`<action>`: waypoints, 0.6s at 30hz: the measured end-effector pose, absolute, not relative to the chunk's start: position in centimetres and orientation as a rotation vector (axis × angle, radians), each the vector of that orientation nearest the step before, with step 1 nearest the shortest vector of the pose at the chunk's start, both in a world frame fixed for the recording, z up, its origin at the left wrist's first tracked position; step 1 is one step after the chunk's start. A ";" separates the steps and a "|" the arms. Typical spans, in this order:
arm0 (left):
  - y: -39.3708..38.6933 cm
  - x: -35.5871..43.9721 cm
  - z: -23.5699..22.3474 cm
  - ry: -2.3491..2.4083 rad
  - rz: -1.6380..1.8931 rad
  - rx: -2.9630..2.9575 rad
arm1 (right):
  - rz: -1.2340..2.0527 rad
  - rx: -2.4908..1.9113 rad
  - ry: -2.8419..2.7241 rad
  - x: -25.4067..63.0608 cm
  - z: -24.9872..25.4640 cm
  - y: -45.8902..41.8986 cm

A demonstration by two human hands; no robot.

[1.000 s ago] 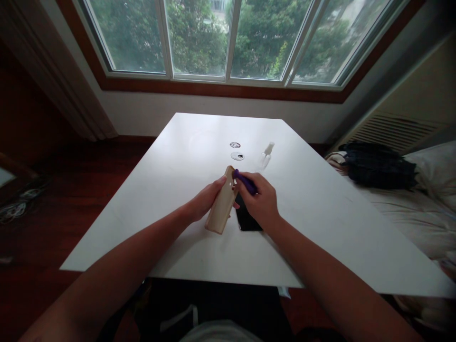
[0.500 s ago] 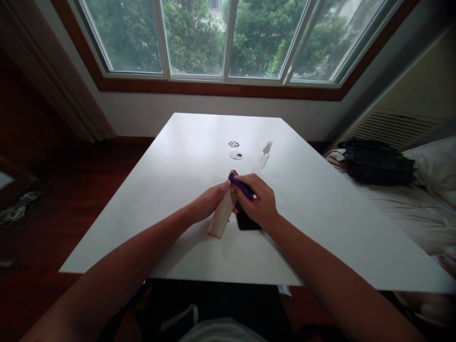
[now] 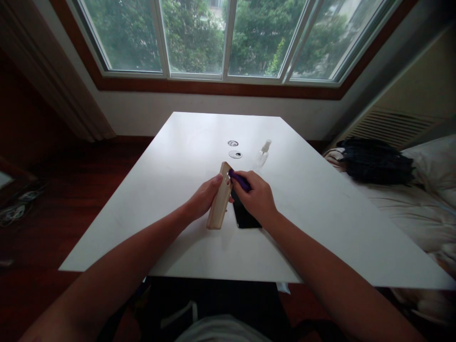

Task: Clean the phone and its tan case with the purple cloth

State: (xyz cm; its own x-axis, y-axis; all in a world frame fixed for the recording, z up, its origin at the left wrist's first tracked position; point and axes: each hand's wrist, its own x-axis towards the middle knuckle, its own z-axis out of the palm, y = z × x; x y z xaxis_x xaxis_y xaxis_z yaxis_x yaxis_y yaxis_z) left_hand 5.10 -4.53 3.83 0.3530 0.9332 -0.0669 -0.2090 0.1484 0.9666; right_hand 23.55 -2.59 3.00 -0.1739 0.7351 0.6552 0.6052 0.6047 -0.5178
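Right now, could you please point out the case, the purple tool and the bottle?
Case point(image 3: 219, 200): head view, middle of its broad flat face.
Purple tool point(image 3: 242, 181): head view, middle of its body.
Bottle point(image 3: 263, 155): head view, upper part of its clear body.

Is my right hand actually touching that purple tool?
Touching: the head view shows the right hand closed around the purple tool, no gap between.

Forearms point(image 3: 140, 254) angle inward; left fingers point(image 3: 215, 180) curled, right fingers point(image 3: 251, 178) pinching
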 end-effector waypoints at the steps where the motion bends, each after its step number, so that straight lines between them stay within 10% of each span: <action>1: -4.5 5.1 3.7 0.834 0.985 1.115 | 0.180 -1.079 -1.868 23.5 3.0 -2.6; 18: -3.6 5.0 2.6 0.852 1.211 1.125 | 0.308 -0.807 -2.043 22.9 2.7 -4.0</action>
